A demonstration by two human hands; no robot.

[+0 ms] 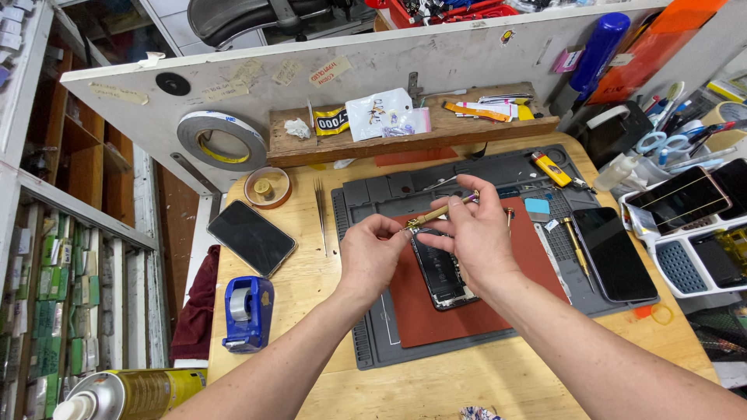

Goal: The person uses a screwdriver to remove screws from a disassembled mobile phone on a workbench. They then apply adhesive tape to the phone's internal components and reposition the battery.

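Screwdriver [437, 211] held above opened phone [440, 272]: tip pinched by left hand [372, 257] fingers, shaft pinched by right hand [475, 233] fingers, for steadiness.

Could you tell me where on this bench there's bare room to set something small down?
Bare wood lies in front of the grey mat, and between the blue tape dispenser and that mat. The right side, around the trays, is crowded.

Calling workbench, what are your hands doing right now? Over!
Right hand holds a brass screwdriver; left hand pinches its tip. Both above opened phone on red mat. Nothing between hands and phone.
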